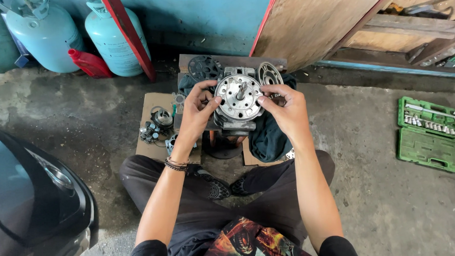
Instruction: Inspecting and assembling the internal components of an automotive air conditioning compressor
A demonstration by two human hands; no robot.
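A round grey metal compressor body (239,97) with a short shaft at its centre stands upright in front of me on a small wooden board (154,107). My left hand (198,111) grips its left rim, thumb on the face. My right hand (284,108) holds its right rim, fingers curled over the edge. A dark cloth (267,136) lies under and to the right of the part. A perforated metal disc (269,74) leans just behind it.
Small metal parts (157,125) lie on the board at left. An open green socket set (436,135) sits on the concrete at right. Pale blue gas cylinders (114,38) and a red can (90,63) stand at the back left. A dark car bumper (32,206) fills the left.
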